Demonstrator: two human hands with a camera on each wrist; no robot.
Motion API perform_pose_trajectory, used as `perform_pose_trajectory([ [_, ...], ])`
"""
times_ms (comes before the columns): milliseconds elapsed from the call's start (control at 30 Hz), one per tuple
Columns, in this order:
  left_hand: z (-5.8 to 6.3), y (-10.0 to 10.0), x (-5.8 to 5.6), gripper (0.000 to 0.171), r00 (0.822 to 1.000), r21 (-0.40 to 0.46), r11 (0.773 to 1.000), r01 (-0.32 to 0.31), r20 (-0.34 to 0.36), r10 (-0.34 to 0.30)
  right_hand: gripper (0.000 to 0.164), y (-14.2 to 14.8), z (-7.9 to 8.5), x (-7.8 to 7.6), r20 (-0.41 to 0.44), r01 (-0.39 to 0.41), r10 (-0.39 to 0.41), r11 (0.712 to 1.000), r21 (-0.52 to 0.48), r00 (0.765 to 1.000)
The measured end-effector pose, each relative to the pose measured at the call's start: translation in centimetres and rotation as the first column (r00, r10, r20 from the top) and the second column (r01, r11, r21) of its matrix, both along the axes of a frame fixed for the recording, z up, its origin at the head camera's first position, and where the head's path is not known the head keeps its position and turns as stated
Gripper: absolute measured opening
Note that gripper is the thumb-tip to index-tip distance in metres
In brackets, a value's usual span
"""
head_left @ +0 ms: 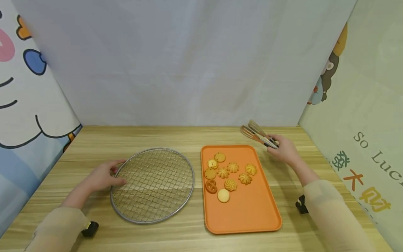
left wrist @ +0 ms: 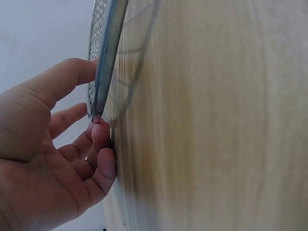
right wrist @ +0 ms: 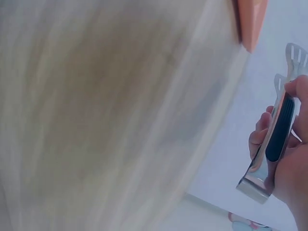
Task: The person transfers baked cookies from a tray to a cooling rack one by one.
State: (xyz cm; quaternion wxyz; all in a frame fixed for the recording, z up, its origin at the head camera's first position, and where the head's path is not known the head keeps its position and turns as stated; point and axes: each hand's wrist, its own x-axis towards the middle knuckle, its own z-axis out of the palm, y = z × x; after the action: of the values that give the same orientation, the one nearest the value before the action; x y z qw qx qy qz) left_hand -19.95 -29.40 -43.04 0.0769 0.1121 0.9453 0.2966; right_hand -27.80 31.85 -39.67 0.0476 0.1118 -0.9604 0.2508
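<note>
Wire rack (head_left: 152, 187), round and grey-rimmed, sits over the left part of the wood-grained tabletop (head_left: 182, 241), its left edge pinched by the left hand (head_left: 105, 176), thumb at the mesh side; the left wrist view shows that edge with its shadow on the wood beside it. Right of the rack and apart from it, an orange tray (head_left: 242, 218) lies flat, bearing ten cookies: nearest a pale plain round (head_left: 224, 195), then a brown pretzel-shaped one (head_left: 211, 186) by the left wall, a swirled one (head_left: 231, 184), four flower-shaped ones (head_left: 245, 179), and two tan rounds (head_left: 219, 157) with a ringed one (head_left: 212, 163) between them. Just beyond the tray's far right corner, the right hand (head_left: 281, 148) grips dark-handled metal tongs (right wrist: 280, 129), held above the tabletop, their two slotted heads apart and directed away and leftward. Farthest, a pale cloth (head_left: 189, 63) hangs behind the tabletop, between a cartoon-printed sheet (head_left: 31, 115) on the left and a lettered greenish one (head_left: 362, 105) on the right
</note>
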Motion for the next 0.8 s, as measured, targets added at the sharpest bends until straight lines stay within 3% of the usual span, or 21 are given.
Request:
perform_pose_trajectory([
  [500,0.1,0.3,0.3,0.083,1.0,0.001,1.0,-0.012,0.008,0.012,0.055,-0.4,3.4,1.5,-0.012,-0.031,0.031,0.999,0.018,0.999],
  [800,0.0,0.3,0.5,0.08,0.999,0.022,0.999,-0.048,-0.007,0.049,0.048,-0.6,4.8,3.2,-0.164,-0.094,0.105,0.993,0.07,0.981],
])
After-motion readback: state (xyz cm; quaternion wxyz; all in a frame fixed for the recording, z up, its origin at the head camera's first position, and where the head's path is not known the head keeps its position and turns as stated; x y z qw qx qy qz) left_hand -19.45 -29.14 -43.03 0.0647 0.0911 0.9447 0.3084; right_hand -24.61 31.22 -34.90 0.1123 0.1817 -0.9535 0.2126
